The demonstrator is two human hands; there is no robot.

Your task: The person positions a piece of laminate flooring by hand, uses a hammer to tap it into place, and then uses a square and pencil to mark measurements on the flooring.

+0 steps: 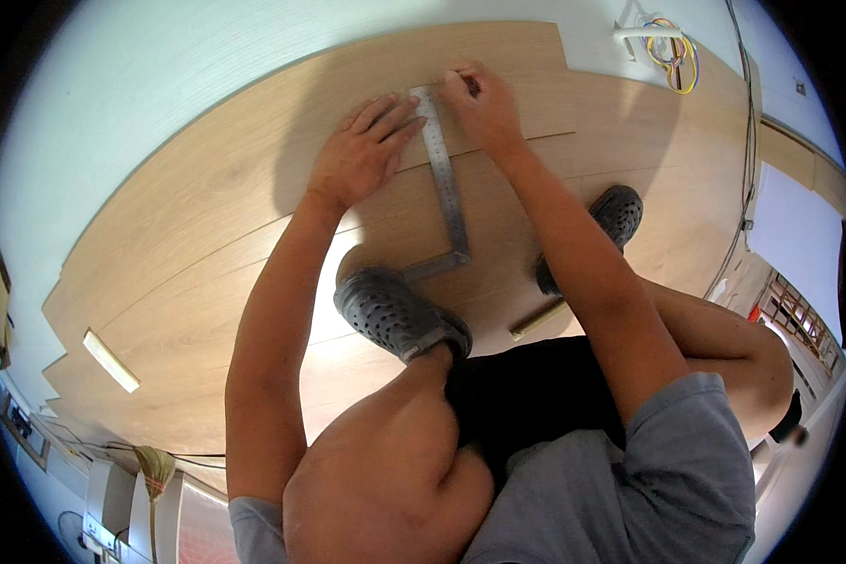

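Steadying the square at upper centre seems your current step: left hand spread against it, right hand curled by its top end, grip unclear. The next move likely calls for holding the square still.

We note white glare on the pale-brown wood-plank floor, soft broad shadows, bowed edges, black corners.

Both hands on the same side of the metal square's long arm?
No, the left hand is left of the metal square, the right hand right.
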